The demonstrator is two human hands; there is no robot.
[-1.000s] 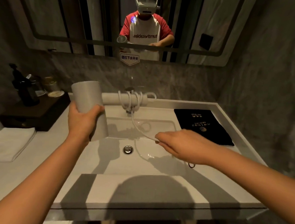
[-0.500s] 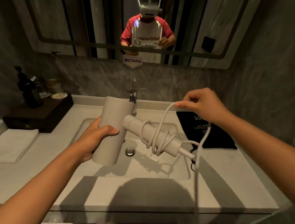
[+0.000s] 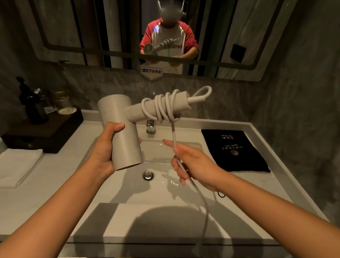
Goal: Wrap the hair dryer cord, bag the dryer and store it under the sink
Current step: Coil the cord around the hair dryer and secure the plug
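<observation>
Since half a second ago we have tipped the hair dryer [image 3: 122,134] so its handle [image 3: 162,107] now points up and away toward the mirror [image 3: 247,44] instead of down over the basin, and our right hand [image 3: 193,165] has dropped from up by the wall to a spot low over the sink [image 3: 162,187]. Our left hand [image 3: 104,151] is closed around the dryer's pale barrel, thumb on top, holding it above the left side of the basin. Several turns of the cord [image 3: 162,107] sit wound around the handle, with a small loop sticking out past the handle's end. From the coils one strand runs straight down to our right hand, where it is pinched between thumb and fingers; the other fingers are loosely curled. Below that hand the cord hangs slack and trails off over the front edge of the surface [image 3: 45,201]. To the right of the sink the black bag [image 3: 234,151] lies flat on the surface, apart from both hands. Behind the dryer the faucet [image 3: 150,126] shows partly. At far left a folded white towel [image 3: 13,167] lies beside a dark tray [image 3: 44,131] carrying bottles.
</observation>
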